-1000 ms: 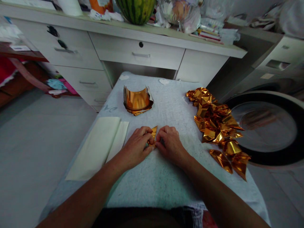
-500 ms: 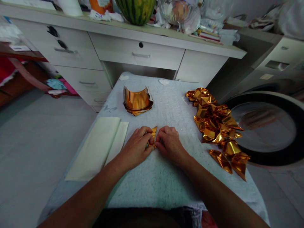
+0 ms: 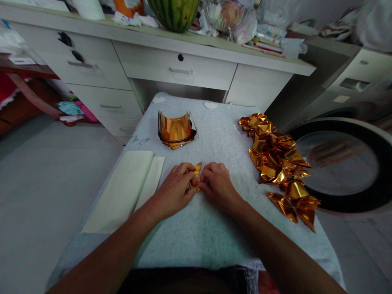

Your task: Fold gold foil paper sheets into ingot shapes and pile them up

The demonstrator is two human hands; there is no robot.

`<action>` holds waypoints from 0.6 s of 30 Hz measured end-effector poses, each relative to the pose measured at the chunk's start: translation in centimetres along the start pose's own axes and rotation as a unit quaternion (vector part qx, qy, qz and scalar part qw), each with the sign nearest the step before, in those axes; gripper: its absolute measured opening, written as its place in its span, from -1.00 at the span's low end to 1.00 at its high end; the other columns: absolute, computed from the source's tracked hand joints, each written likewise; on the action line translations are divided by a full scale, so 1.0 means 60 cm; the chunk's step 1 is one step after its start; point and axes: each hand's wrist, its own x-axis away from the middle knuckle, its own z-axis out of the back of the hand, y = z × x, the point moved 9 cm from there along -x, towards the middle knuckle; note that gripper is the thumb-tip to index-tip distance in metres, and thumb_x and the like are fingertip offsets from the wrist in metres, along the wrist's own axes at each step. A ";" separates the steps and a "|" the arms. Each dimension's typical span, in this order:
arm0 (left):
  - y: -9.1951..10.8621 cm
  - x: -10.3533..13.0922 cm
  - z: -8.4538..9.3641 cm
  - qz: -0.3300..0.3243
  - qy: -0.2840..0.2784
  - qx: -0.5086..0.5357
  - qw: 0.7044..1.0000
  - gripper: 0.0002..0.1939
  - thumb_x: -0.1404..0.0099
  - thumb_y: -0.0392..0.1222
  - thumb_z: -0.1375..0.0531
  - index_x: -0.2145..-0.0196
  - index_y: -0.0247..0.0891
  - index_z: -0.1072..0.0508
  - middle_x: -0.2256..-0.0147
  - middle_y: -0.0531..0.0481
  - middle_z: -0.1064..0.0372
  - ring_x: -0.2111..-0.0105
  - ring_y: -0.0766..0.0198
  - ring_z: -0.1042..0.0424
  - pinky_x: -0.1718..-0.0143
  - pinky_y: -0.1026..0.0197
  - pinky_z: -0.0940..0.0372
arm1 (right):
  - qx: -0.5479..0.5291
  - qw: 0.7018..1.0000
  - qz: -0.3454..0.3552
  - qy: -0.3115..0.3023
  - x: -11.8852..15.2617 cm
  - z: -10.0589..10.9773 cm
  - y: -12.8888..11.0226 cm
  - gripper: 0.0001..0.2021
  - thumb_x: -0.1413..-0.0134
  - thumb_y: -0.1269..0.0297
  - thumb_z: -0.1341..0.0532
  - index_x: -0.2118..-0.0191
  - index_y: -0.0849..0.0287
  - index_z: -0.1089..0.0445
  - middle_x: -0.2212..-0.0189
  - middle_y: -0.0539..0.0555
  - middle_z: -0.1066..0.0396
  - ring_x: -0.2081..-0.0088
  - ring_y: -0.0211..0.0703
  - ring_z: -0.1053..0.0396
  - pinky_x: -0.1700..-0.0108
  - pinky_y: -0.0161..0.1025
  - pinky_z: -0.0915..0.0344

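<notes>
Between my hands, low over the cloth-covered table (image 3: 220,241), is a small folded piece of gold foil paper (image 3: 197,168), partly hidden by fingers. My left hand (image 3: 179,185) is closed on its left side, with thumb and fingers bent. At its right edge, my right hand (image 3: 217,181) pinches the foil with thumb and forefinger. Beyond them stands a curved stack of gold foil sheets (image 3: 176,128). On the right lies a heap of folded gold foil pieces (image 3: 271,153).
Pale folded paper sheets (image 3: 122,188) lie left of my left arm. A white drawer cabinet (image 3: 180,69) stands behind the table, with a watermelon (image 3: 174,14) and plastic bags on top. To the right, a washing machine has its round door (image 3: 379,163) swung out beside the table.
The whole view has shifted very slightly. Both hands stay at the foil piece, with only a tiny movement of the fingers on its lower part.
</notes>
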 end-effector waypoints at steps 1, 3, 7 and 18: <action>0.000 0.000 0.000 -0.001 -0.001 -0.002 1.000 -0.89 -0.23 -0.36 -0.17 0.39 -0.20 -0.29 0.04 -0.06 -0.22 0.00 0.10 -0.22 -0.05 -0.03 -0.20 | 0.000 1.000 0.000 0.001 0.000 0.000 0.000 -0.96 -0.07 0.40 -0.29 0.34 0.15 -0.40 0.18 0.08 -0.33 0.10 -0.04 -0.17 0.09 -0.10 -0.09; -0.001 0.002 -0.002 -0.001 -0.003 -0.005 1.000 -0.90 -0.23 -0.34 -0.17 0.38 -0.20 -0.29 0.04 -0.06 -0.22 0.00 0.11 -0.22 -0.06 -0.03 -0.20 | 0.000 1.000 0.002 0.003 0.001 0.000 0.000 -0.96 -0.07 0.39 -0.28 0.34 0.15 -0.40 0.18 0.07 -0.33 0.10 -0.04 -0.17 0.09 -0.10 -0.10; -0.002 0.003 -0.003 -0.003 -0.005 -0.005 1.000 -0.90 -0.24 -0.30 -0.18 0.37 -0.19 -0.30 0.02 -0.05 -0.21 -0.01 0.10 -0.21 -0.08 -0.04 -0.19 | 0.008 1.000 0.007 0.003 0.002 -0.002 0.000 -0.97 -0.08 0.39 -0.27 0.32 0.16 -0.41 0.17 0.08 -0.32 0.10 -0.04 -0.17 0.08 -0.10 -0.10; 0.002 0.002 0.001 0.001 -0.012 0.014 1.000 -0.88 -0.25 -0.39 -0.09 0.36 -0.19 -0.31 0.04 -0.06 -0.22 -0.01 0.10 -0.21 -0.09 -0.07 -0.21 | 0.034 0.999 0.025 -0.009 0.008 0.001 -0.011 -0.92 -0.12 0.29 -0.24 0.29 0.16 -0.38 0.16 0.12 -0.30 0.10 0.00 -0.17 0.08 -0.08 -0.14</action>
